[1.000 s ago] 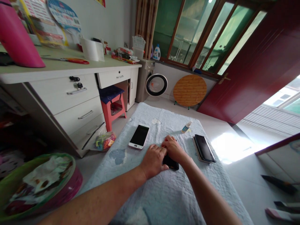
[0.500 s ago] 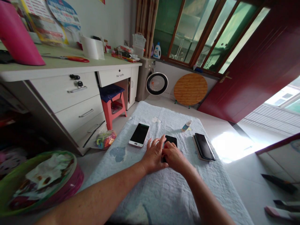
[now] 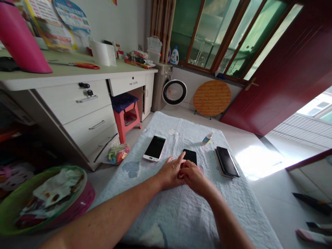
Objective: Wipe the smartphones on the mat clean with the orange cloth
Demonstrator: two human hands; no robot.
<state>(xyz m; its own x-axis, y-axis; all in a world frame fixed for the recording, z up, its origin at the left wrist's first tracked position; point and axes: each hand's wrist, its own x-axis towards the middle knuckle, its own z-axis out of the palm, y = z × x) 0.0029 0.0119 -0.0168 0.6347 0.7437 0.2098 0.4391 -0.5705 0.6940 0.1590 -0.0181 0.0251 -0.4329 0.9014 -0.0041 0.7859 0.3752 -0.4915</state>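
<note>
A black phone point(image 3: 190, 156) lies screen up in the middle of a pale blue quilted cloth point(image 3: 181, 207). My left hand point(image 3: 169, 173) rests flat at the phone's near left corner, fingers stretched out and touching its edge. My right hand point(image 3: 193, 176) lies beside it with fingers curled and pressed against the left hand's fingers; what it holds, if anything, is hidden. A white-framed phone point(image 3: 155, 148) lies to the left. A stack of dark phones point(image 3: 226, 162) lies to the right.
A small dropper bottle point(image 3: 206, 139) stands at the cloth's far edge. White desk drawers point(image 3: 85, 114) and a red stool point(image 3: 127, 114) are on the left. A green and pink basin point(image 3: 44, 200) sits near left. Tools point(image 3: 311, 204) lie on the floor at right.
The black phone has slid away from me across the cloth and is now mostly uncovered. Both hands have drawn back to its near end.
</note>
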